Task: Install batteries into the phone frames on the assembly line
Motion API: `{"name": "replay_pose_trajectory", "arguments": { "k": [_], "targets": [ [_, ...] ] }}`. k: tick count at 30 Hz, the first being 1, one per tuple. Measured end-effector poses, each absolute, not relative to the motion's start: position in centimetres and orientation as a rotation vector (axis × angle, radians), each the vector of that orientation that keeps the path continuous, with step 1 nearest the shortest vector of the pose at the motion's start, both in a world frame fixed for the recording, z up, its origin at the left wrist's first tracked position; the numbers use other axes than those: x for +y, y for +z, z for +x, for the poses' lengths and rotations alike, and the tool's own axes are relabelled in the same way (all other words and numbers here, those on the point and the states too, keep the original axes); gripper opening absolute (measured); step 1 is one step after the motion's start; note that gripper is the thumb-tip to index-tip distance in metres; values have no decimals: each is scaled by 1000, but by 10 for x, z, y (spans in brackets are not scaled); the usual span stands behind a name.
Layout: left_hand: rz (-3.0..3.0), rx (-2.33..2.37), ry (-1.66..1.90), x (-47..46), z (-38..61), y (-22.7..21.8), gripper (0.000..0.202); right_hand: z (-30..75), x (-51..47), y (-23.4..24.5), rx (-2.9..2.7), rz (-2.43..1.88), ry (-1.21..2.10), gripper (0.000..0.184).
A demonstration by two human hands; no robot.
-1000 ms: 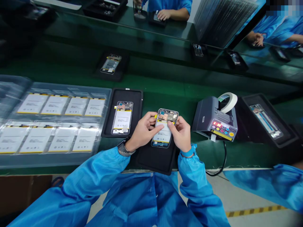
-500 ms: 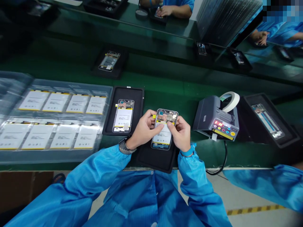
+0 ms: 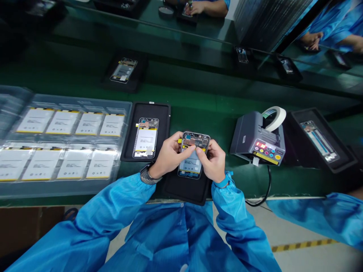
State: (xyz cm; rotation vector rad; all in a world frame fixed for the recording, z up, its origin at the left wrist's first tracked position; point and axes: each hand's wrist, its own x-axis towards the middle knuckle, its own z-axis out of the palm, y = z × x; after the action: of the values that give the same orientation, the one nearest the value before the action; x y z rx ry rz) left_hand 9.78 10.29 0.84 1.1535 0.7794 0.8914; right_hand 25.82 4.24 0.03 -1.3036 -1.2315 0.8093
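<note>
Observing a long green desk (image 3: 198, 105) from a head-worn camera, a multi-station layout is recorded. A co-worker's hand (image 3: 200, 7) is seen at a separate station across the desk. At left, a clear plastic tray (image 3: 129, 124) is filled with rows of flat white batteries edged in yellow. At right, a grey tape dispenser (image 3: 249, 138) is fitted with a white tape roll (image 3: 274, 119), and its red display is lit. Beside it, a dark tray (image 3: 300, 117) carries a phone housing (image 3: 319, 141).

Two black mats are laid side by side. An open phone frame (image 3: 145, 138) with a battery fitted is placed on the farther mat (image 3: 147, 109). Over the nearer mat (image 3: 184, 192), the left hand (image 3: 170, 155) and right hand (image 3: 214, 160) are held close together, clamped on the long edges of a second phone frame (image 3: 194, 155). A white battery (image 3: 190, 165) is seated in its lower part. A wristwatch (image 3: 149, 174) is worn on the left wrist, and a blue wrist strap (image 3: 224, 183) on the right.

Compared with half a second earlier, the thumbs are drawn closer together. The left thumb (image 3: 188, 148) and right thumb (image 3: 199, 150) are now placed near the battery's upper edge, where pressure is judged to be concentrated.
</note>
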Motion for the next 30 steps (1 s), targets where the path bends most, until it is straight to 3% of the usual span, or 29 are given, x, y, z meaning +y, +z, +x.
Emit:
{"name": "replay_pose_trajectory", "arguments": {
  "k": [19, 30],
  "targets": [
    [1305, 794, 932, 101, 95, 13, 31, 260, 38, 0, -1325, -1350, 693, 18],
    [1172, 816, 864, 106, 99, 8, 39, 251, 44, -3, -1167, -1315, 794, 26]
  ]
}}
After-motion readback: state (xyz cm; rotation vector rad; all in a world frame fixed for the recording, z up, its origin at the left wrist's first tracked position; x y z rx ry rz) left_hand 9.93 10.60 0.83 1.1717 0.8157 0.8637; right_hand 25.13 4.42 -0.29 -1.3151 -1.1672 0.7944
